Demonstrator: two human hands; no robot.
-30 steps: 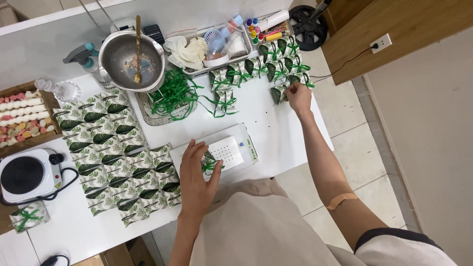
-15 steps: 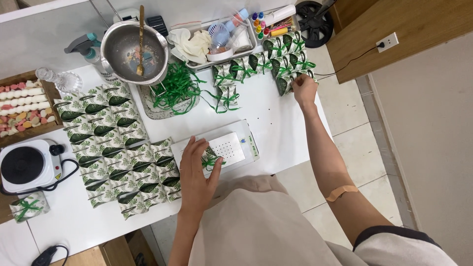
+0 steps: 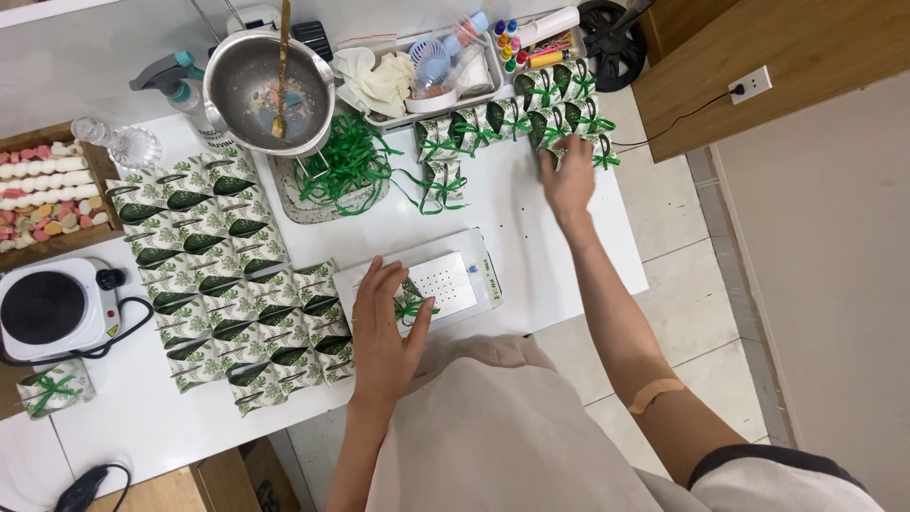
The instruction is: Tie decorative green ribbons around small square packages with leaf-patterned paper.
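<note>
My left hand (image 3: 387,322) rests on a small leaf-printed box tied with green ribbon (image 3: 409,305), which sits on a white flat scale (image 3: 455,280) near the table's front edge. My right hand (image 3: 569,178) reaches far across the white table (image 3: 531,218) and presses a ribbon-tied leaf-printed box (image 3: 561,152) among a row of several such tied boxes (image 3: 493,121) at the back right. A loose pile of green ribbon (image 3: 349,169) lies on a tray in the middle.
Several untied leaf-printed boxes (image 3: 227,275) cover the table's left half. A metal pot with a wooden spoon (image 3: 270,81), a spray bottle (image 3: 175,81), a white hotplate (image 3: 57,308), a wooden tray of sweets (image 3: 43,194) and a tray of sundries (image 3: 427,66) stand around.
My right hand has shifted slightly along the row of tied boxes at the back right. My left hand stays on the box on the scale.
</note>
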